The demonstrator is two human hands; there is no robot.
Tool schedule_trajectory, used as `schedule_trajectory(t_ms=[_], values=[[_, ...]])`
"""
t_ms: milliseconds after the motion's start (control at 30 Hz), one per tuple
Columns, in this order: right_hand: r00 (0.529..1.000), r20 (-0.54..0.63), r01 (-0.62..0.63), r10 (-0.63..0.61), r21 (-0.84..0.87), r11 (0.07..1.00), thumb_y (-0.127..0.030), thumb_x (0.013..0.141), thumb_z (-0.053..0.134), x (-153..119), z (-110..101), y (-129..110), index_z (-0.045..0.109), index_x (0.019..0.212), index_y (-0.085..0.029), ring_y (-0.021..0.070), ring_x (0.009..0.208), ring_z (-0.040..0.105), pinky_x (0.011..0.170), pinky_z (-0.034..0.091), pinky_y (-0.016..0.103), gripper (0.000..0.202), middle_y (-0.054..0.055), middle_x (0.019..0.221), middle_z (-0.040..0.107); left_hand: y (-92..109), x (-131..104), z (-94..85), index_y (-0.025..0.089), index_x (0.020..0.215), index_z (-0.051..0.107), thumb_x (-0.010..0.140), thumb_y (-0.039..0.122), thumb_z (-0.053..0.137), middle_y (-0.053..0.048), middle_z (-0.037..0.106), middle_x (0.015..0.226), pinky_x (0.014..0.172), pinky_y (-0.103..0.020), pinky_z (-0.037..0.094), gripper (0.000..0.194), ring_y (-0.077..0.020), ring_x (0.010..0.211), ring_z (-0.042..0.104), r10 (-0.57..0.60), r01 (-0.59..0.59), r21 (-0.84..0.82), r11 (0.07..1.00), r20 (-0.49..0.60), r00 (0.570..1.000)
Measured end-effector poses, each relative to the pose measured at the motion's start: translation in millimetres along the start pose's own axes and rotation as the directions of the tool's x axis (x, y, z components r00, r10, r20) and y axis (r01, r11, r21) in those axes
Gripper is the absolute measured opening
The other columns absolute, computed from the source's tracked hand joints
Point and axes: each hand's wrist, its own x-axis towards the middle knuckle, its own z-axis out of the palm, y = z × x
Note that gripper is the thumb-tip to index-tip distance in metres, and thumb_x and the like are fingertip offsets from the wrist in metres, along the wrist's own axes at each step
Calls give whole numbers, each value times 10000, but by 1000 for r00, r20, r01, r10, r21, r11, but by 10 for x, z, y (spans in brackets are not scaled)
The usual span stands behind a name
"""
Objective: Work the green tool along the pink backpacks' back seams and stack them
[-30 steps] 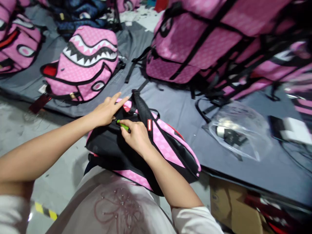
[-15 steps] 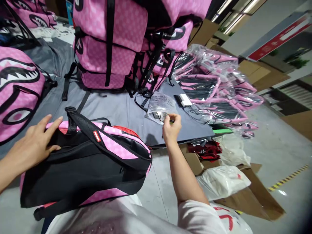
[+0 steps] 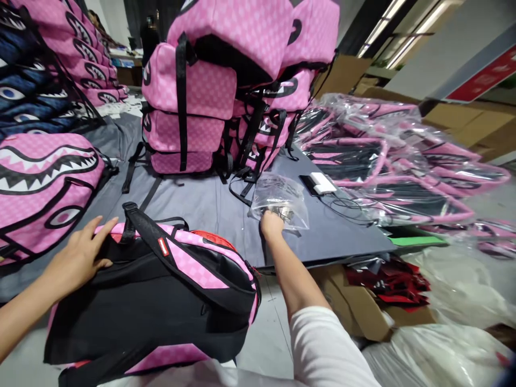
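A black and pink backpack [image 3: 153, 301] lies on its side at the near table edge, its straps facing up. My left hand [image 3: 83, 255] rests on its upper left edge, fingers spread. Farther right, my right hand [image 3: 272, 223] is at the near side of a clear plastic bag [image 3: 278, 191] that has small dark and pale items inside. Its fingers are curled and mostly hidden, so what they hold, if anything, cannot be made out. Beyond the bag lie a white device [image 3: 322, 183] and a dark flat one, with cables.
Stacked pink backpacks [image 3: 197, 91] stand behind on the grey table [image 3: 193, 201]. A pink shark-face backpack [image 3: 44, 188] is at left, near blue ones [image 3: 28, 102]. Plastic-wrapped backpacks [image 3: 403, 161] are piled right. Cardboard boxes [image 3: 358, 306] and white bags [image 3: 443, 355] lie below. People are far back.
The view has tilted up and shifted. My right hand has moved to the near left side of the clear bag, its fingers now less visible. My left hand stays on the backpack.
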Motion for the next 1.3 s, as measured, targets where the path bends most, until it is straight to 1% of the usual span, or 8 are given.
schedule_trajectory(t_ms=[200, 567, 700, 833, 967, 1100, 1200, 1300], values=[[994, -41, 95, -99, -92, 991, -137, 1008, 291, -148, -113, 202, 620, 1246, -77, 238, 964, 682, 769, 464, 325, 411, 295, 1456, 432, 22, 25, -74, 197, 1573, 210, 928, 371, 462, -243, 301, 1579, 1035, -476, 462, 714, -419, 1318, 497, 19, -20, 35, 999, 33, 999], [983, -62, 168, -170, -40, 985, -175, 995, 420, -437, -471, 248, 711, 1092, -86, 237, 962, 677, 754, 466, 299, 319, 197, 1186, 668, 38, -19, -141, 206, 1578, 269, 949, 402, 460, -223, 305, 1600, 1055, -491, 453, 686, -406, 1396, 445, -28, 31, -94, 995, 32, 999], [939, -157, 311, -306, 8, 950, -200, 1004, 419, -765, -847, 115, 699, 1143, -144, 229, 1086, 660, 871, 504, 298, 317, 140, 1195, 699, 238, -103, -296, 139, 1513, 388, 959, 500, 457, -227, 355, 1584, 1179, -514, 329, 665, -362, 1485, 334, -161, 105, -288, 952, -181, 970], [648, -446, 731, -618, 136, 669, -219, 1002, 438, -1393, -1203, -271, 725, 1104, -201, 191, 1114, 674, 925, 533, 295, 305, 114, 1242, 708, 787, -242, -616, 195, 1349, 574, 957, 463, 516, -118, 639, 1326, 1055, -424, 480, 479, -276, 1222, 605, -336, 46, -552, 832, -437, 834], [291, -578, 949, -762, 275, 154, -183, 973, 495, -2060, -1462, -762, 736, 1032, -219, 181, 965, 721, 807, 570, 289, 250, 100, 1080, 762, 1222, -346, -850, 238, 1183, 689, 872, 432, 649, -44, 746, 1097, 758, -292, 556, 369, -193, 887, 702, -200, -145, -866, 478, -268, 942], [431, -412, 747, -803, 661, 63, -254, 951, 586, -2406, -1588, -1105, 726, 936, -221, 137, 688, 663, 659, 536, 257, 145, 19, 795, 734, 1273, -446, -860, 231, 1001, 744, 866, 323, 669, 1, 763, 929, 694, -225, 489, 180, -131, 762, 668, 65, -221, -893, 392, -213, 975], [622, -262, 519, -738, 844, 138, -327, 863, 706, -2486, -1573, -1283, 726, 913, -224, 124, 630, 599, 602, 498, 242, 116, -13, 756, 693, 1222, -541, -778, 194, 771, 701, 911, 314, 602, 29, 664, 655, 572, -214, 404, 209, -95, 587, 573, -73, -124, -920, 372, -162, 984], [669, -33, 251, -743, 950, 184, -417, 812, 743, -2562, -1495, -1423, 688, 827, -210, 99, 479, 494, 446, 400, 224, 214, -44, 617, 591, 1214, -603, -677, 180, 769, 669, 874, 360, 646, 27, 636, 653, 534, -209, 408, 210, -94, 567, 547, -240, -61, -980, 190, -106, 965]])
